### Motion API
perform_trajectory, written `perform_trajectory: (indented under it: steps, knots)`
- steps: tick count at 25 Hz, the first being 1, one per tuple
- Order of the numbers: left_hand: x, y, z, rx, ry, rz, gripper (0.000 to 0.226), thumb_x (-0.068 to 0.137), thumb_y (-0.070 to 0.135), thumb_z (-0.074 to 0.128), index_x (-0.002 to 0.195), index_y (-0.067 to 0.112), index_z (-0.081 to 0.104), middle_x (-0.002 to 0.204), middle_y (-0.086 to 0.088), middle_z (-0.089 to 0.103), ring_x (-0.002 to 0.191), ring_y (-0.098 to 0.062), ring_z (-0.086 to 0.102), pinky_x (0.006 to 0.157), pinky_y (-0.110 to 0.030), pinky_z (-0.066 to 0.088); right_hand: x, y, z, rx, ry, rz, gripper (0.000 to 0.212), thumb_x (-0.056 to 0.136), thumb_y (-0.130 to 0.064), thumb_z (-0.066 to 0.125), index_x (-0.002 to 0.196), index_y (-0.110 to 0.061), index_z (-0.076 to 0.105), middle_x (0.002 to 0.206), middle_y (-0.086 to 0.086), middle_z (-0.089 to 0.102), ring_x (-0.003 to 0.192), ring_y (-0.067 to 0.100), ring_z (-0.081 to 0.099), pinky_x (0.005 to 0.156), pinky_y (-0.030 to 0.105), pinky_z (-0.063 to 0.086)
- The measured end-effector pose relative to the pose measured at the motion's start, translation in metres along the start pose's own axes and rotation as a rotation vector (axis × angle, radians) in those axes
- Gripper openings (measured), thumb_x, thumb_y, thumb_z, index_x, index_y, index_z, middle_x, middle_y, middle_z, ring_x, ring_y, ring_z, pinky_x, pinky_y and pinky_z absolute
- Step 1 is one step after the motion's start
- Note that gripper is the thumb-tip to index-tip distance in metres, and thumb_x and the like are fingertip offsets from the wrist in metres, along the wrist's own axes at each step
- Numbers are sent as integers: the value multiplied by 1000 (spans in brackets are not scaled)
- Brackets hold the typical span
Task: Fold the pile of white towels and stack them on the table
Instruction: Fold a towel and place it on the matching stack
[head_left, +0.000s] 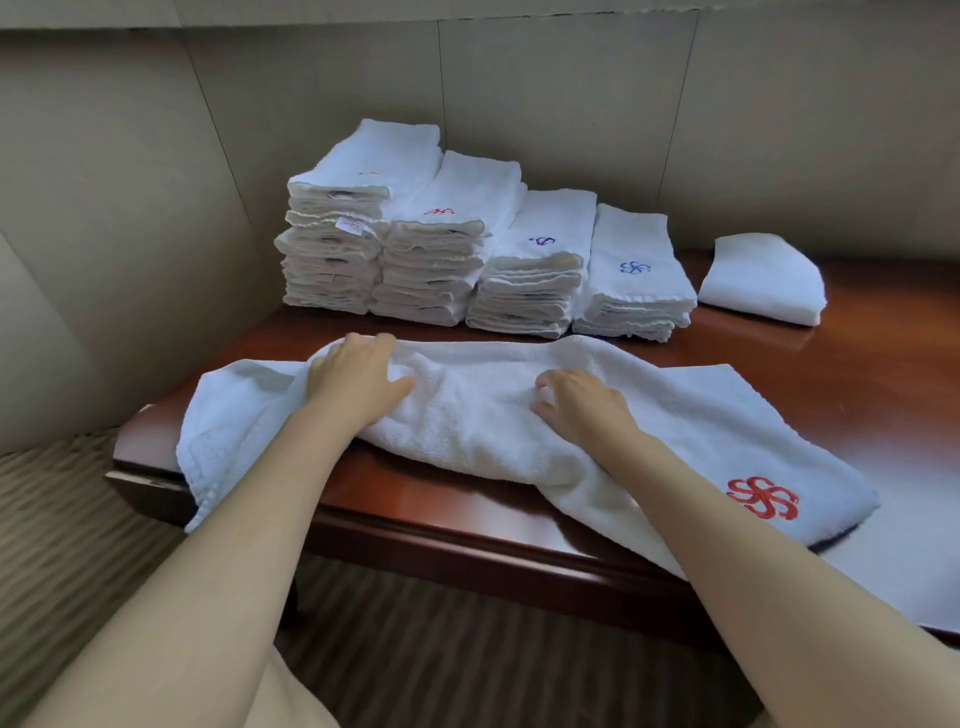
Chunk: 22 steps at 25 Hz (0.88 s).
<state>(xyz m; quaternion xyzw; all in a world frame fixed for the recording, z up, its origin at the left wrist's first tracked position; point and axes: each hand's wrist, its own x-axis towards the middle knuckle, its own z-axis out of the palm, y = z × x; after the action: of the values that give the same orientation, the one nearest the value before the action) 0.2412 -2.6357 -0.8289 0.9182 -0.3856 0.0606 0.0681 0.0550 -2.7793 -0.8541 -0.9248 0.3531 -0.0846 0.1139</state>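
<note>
A white towel (493, 415) is lying lengthwise across the front of the table (857, 374), its left end drooping over the table's 8 o'clock corner and its right end, bearing a red logo (762, 498), hanging past the front edge at 4 o'clock. The left hand (353, 376) is resting on the towel's left part, fingers curling over the far edge and gathering the bunched cloth, thumb pointing toward 3 o'clock. The right hand (582, 405) is sitting near the towel's middle, its fingers bent and pinching into the cloth.

At 12 o'clock from the hands, four stacks (467, 249) of folded towels are standing side by side against the wall (571, 104), stepping down in height from left to right; the tallest is at 11 o'clock, the lowest at 1 o'clock, and they are touching one another. Their top towels are showing small red or blue logos. A single folded towel (761, 278) is lying apart at 2 o'clock, near the lowest stack. Striped carpet (62, 519) is showing below the table at 8 o'clock.
</note>
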Motion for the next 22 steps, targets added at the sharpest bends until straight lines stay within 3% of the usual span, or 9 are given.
perform_trajectory:
  steps: [2,5,9,12,14,16,18,20,22]
  knots:
    - [-1,-5,0,6,43,-59,70,84,49,62,142,23,32,140,-15,38,129,-32,36,103,-40,31,-2,6,-5,-11,82,31,46,92,-32,54,135,-16,44,136,9,47,124,30,43,90,40,40]
    - [3,-11,-1,-103,-77,-212,95,76,47,73,147,20,16,138,-22,29,125,-36,36,99,-43,37,-3,15,-12,79,73,149,75,85,-41,66,144,-20,25,135,12,41,123,31,42,80,37,40]
    - [25,-17,-2,-64,-197,-268,59,73,51,73,112,11,53,113,-8,54,103,-28,52,75,-36,43,10,26,-18,173,-80,248,88,78,-49,71,145,-19,22,139,6,46,124,30,46,88,39,42]
    - [48,-8,-2,-81,-170,-298,42,77,38,75,100,12,52,109,-9,55,100,-29,53,73,-34,42,31,34,-24,151,-186,309,54,80,-46,70,121,-18,49,111,4,62,99,26,60,72,31,46]
    - [67,1,-2,-172,-1,-315,27,84,15,67,106,7,54,120,-17,49,106,-35,52,78,-38,43,45,39,-23,244,-48,360,25,83,-29,65,97,-11,55,83,7,62,76,28,60,59,29,42]
    - [86,10,-12,-370,281,-252,20,85,-4,50,105,-1,54,122,-22,41,101,-39,49,80,-39,40,56,44,-24,384,288,355,17,82,-13,54,96,-3,54,85,13,60,80,30,57,61,31,37]
    - [95,13,-37,-507,551,-134,22,81,-11,40,97,-2,52,113,-17,36,88,-28,40,75,-32,34,58,44,-42,500,618,271,16,82,-2,51,98,1,52,91,16,52,84,27,47,65,30,26]
    - [90,7,-60,-527,752,-14,23,77,-12,39,91,0,52,105,-11,33,89,-23,34,79,-34,37,48,42,-65,401,812,144,11,80,0,55,91,-1,55,93,17,47,83,29,44,66,28,26]
    - [70,-9,-68,-300,867,95,24,71,-14,44,88,1,54,107,-16,44,95,-31,42,83,-42,41,25,37,-75,77,920,92,6,71,-2,62,76,-4,60,89,16,47,79,32,46,66,32,28]
